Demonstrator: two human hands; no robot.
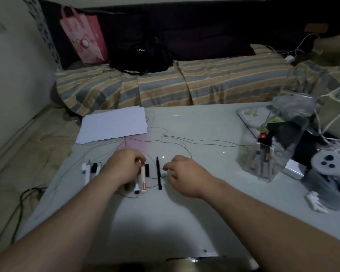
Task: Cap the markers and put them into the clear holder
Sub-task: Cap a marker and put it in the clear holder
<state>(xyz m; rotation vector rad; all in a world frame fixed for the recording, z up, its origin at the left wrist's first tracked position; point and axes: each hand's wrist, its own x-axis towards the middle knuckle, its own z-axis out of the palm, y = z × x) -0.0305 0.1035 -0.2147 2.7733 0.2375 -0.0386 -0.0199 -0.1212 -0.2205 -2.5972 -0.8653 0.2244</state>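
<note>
The step in hand looks like a pickup from the row of loose markers at the lower centre of the frame. The left hand (124, 166) is curled over that row, fingertips pinched at the red tip of a white marker with a red label (143, 179), which lies flat on the glass table (185, 222). Whether the marker is truly gripped or only touched, I cannot tell. The right hand (182, 173) hovers just right of a slim black pen (159, 173), fingers loosely bent, holding nothing that I can see.

Counting the row: one red-labelled marker, one marker with a dark blue end (137, 188) touching it on the left, a short black cap (147, 170) just right of the red tip, the black pen, and a cluster of about four more marker pieces (90, 170) left of the hand, partly hidden. One clear holder (263, 163) stands at the right of the frame, well apart from the hands, with roughly four capped markers already upright inside.

Next, the matching cap must be found and pressed on straight, then the marker carried across to the holder.
</note>
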